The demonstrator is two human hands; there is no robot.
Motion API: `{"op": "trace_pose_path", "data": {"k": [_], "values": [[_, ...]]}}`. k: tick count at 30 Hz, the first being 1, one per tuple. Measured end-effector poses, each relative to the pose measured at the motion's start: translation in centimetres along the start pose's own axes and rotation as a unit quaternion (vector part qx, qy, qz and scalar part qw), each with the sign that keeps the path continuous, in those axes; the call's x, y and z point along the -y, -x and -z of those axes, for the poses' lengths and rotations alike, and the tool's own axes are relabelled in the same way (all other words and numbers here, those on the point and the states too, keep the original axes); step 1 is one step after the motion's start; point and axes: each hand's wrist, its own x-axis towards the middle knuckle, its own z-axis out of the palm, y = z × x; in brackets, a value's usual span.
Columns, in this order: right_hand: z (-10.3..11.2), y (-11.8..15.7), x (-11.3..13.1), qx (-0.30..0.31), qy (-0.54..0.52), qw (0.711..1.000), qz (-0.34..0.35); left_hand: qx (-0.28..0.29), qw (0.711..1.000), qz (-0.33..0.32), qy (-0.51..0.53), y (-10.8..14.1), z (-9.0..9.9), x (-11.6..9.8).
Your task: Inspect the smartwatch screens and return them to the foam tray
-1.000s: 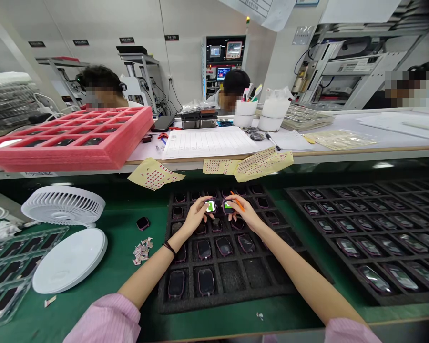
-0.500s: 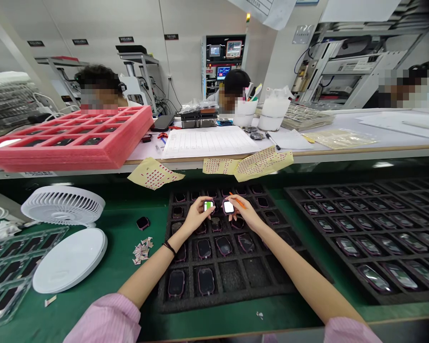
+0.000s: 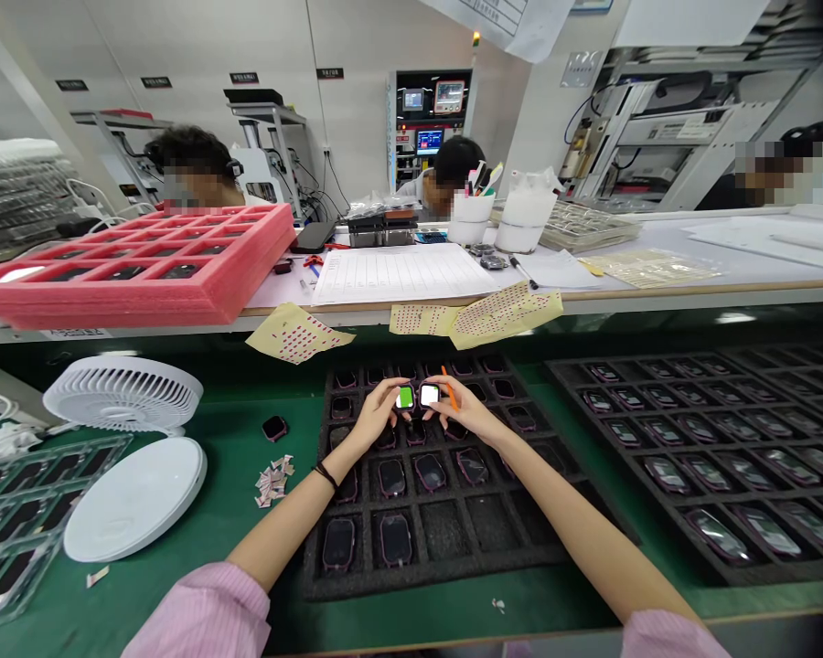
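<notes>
My left hand (image 3: 379,410) is closed on a smartwatch body (image 3: 404,397) whose lit screen shows green and white. In my right hand (image 3: 467,408) is a second smartwatch body (image 3: 429,395) with a white lit screen, and an orange stick-like tool (image 3: 451,387) rests among the same fingers. The two watches are side by side, almost touching. Both hands hover over a black foam tray (image 3: 445,532), where several dark-screened watch bodies (image 3: 391,476) lie in the compartments. Some front compartments hold no watch.
Another black foam tray (image 3: 665,539) of watches lies right. At left are a white fan (image 3: 133,500), a clear tray (image 3: 41,525), a loose watch (image 3: 274,428) and small paper strips (image 3: 272,484). A shelf edge with yellow sticker sheets (image 3: 300,334) and a pink foam tray (image 3: 233,283) stands ahead.
My right hand has brought its watch slightly left, closer to the other one. The left watch has turned a little, and more green shows on its screen. The orange tool stands steeper.
</notes>
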Motion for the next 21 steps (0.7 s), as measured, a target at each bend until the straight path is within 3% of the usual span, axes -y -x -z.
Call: {"op": "trace_pose_path", "data": {"k": [11, 21], "values": [[0.55, -0.11, -0.04, -0.117, 0.013, 0.993, -0.001, 0.050, 0.998, -0.019, 0.012, 0.01, -0.42, 0.42], [0.00, -0.02, 0.37, -0.054, 0.015, 0.998, 0.001, -0.018, 1.000, -0.003, -0.003, -0.11, -0.14, -0.21]]}}
